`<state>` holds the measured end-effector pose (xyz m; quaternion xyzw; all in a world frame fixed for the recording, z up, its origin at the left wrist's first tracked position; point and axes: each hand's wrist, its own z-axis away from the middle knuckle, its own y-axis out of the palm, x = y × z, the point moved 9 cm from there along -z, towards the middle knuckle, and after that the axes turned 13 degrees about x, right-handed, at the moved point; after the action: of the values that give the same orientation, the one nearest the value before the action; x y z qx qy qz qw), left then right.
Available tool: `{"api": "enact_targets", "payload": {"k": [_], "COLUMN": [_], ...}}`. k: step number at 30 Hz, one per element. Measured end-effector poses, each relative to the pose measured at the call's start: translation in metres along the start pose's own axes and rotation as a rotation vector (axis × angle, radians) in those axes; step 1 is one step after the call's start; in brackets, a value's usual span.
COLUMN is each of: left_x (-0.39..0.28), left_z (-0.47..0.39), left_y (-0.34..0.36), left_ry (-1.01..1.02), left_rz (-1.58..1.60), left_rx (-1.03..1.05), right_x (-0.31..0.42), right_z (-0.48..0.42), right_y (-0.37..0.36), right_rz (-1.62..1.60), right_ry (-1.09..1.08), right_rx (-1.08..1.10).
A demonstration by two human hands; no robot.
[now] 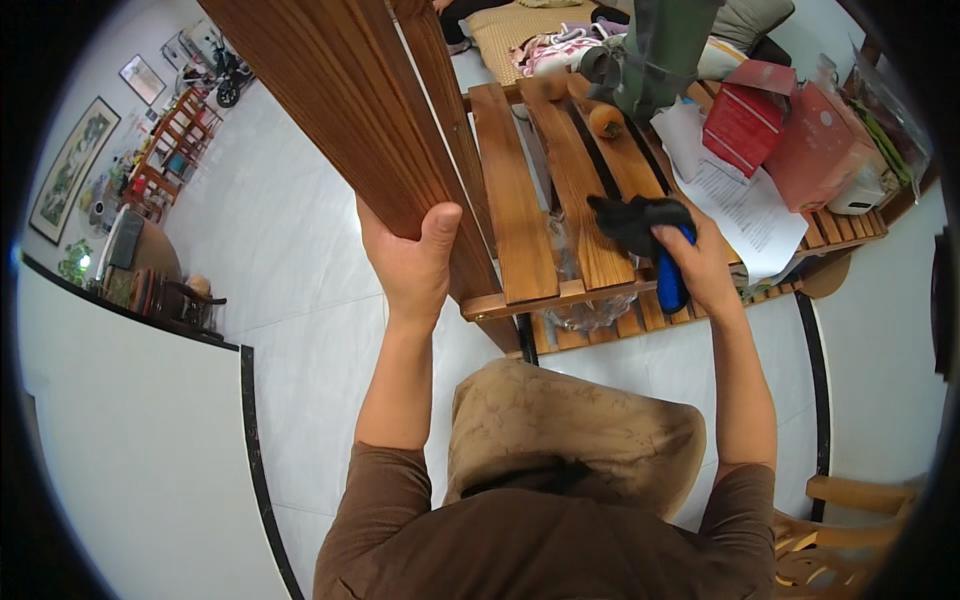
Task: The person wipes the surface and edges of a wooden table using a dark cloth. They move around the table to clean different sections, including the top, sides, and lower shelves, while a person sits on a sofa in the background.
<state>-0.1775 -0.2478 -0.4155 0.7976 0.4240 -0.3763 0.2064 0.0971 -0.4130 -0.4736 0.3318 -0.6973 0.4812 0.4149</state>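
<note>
My left hand (pixel 411 259) grips the lower edge of a broad brown wooden post (pixel 337 90), thumb on the near face. The post rises at the left corner of a slatted wooden shelf (pixel 517 247). My right hand (pixel 701 259) is closed around the blue handle (pixel 673 279) of a tool with a soft-looking black head (pixel 634 223). That head is over the slats, pointing left; whether it touches them I cannot tell. Farther back on the slats lies an orange persimmon (pixel 606 121), with a blurred orange fruit (pixel 553 85) behind it.
A printed paper sheet (pixel 739 206), a red box (pixel 744 127) and a pink box (pixel 817 150) lie on the shelf's right side. A tall green object (pixel 667 56) stands behind. Clear plastic (pixel 592 313) sits below. A wooden chair (pixel 847 532) is at lower right.
</note>
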Motion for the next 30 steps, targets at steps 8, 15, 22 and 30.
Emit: {"api": "enact_targets", "payload": {"k": [8,15,22,30], "left_x": [0.002,0.006,0.008,0.016], "left_z": [0.003,0.006,0.009,0.013], "left_y": [-0.001,-0.003,-0.003,-0.007], "left_ry": [0.062,0.039,0.034,0.025], "left_rz": [-0.012,-0.029,0.029,0.004], "left_rx": [-0.058,-0.05,-0.091,-0.087], "right_x": [0.075,0.027,0.008,-0.021], "right_z": [-0.06,-0.105,-0.199,-0.283], "right_y": [0.06,0.154,0.151,0.155], "right_rz": [0.32,0.928,0.928,0.943], "right_ry": [-0.124,-0.014,0.164,0.331], "right_rx": [0.028,0.564,0.489,0.378]}}
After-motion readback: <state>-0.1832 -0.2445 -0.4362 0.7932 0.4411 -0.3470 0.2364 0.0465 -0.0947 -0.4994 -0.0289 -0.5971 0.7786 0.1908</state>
